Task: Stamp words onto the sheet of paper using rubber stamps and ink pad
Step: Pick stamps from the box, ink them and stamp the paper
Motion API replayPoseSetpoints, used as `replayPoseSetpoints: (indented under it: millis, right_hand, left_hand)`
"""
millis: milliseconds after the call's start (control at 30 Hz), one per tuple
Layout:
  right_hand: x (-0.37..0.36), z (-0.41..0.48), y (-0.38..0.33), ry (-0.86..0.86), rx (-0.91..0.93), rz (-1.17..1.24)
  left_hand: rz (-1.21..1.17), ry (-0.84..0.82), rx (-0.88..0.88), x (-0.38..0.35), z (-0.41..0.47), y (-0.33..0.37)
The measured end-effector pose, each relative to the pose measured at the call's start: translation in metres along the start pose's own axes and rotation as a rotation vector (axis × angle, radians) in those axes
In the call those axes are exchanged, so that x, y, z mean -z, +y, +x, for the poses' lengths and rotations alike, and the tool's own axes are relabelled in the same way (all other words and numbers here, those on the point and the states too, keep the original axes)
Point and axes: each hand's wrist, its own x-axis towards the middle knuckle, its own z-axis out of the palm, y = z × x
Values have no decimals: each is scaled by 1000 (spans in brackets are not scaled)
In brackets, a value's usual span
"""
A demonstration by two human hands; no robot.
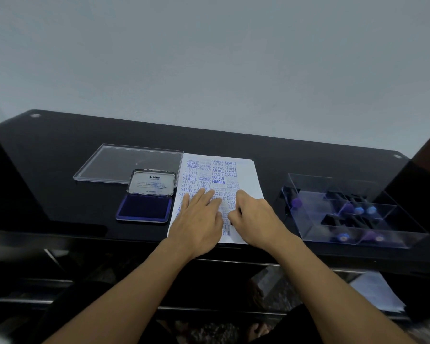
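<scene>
Left hand point(199, 219) lies flat, fingers straight, on the sheet point(246, 175), lengthwise from the tabletop's point(60, 157) near edge; right hand point(256, 217) curled, grip hidden

White paper sheet point(246, 175), crowded with blue stamped words, lies flat beneath the left hand point(199, 219) and right hand point(256, 217). An open blue ink pad in its metal tin point(144, 207) sits just left of them, with purple-knobbed rubber stamps point(358, 209) well to their right.

Ink pad lid point(154, 182) reads "Artline"; paper point(246, 175) "FRAGILE", "SAMPLE".
</scene>
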Motion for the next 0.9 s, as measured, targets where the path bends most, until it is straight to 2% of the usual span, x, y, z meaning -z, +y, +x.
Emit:
replayPoseSetpoints:
  millis: [167,467,700,900]
  right_hand:
    - [3,8,-1,-32,-27,-8]
    - [-6,-5,0,69,36,-6]
    - [1,4,-1,5,-28,21]
    - [-4,-2,-1,45,-11,18]
  left_hand:
    - [0,0,-1,0,0,0]
    - [5,-3,-2,1,0,1]
    - [0,-7,-2,1,0,0]
    - [-8,1,6,1,0,1]
